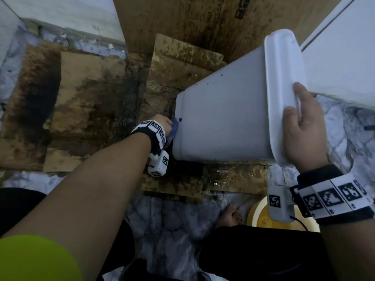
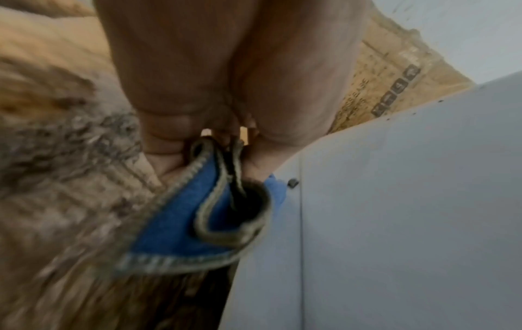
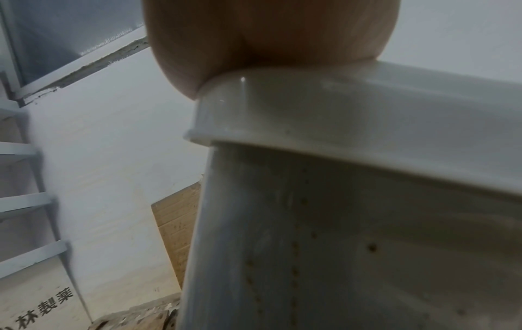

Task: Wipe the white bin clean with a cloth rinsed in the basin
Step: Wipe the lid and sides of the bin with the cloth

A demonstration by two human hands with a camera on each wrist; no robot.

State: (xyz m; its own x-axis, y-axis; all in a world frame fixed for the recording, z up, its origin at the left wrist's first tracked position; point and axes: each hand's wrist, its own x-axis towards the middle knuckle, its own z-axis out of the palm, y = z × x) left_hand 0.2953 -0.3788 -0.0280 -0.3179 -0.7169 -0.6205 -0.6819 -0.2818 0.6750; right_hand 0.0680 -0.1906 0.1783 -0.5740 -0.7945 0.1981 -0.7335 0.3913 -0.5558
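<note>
Hands: left (image 2: 226, 89) clutches blue cloth (image 2: 180, 223), hem visible only wrist-view; right (image 1: 304, 130) grips bin (image 1: 223, 118) rim.

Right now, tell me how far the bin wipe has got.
Done: the blue cloth is out of the yellow basin. In hand: right hand tilts the white bin by its rim; left hand rubs its base corner. Left: dark specks still dot the side.

free: wet cardboard (image 1: 85, 102) left of white bin (image 1: 223, 118) | blocked: wall (image 1: 345, 57) right
</note>
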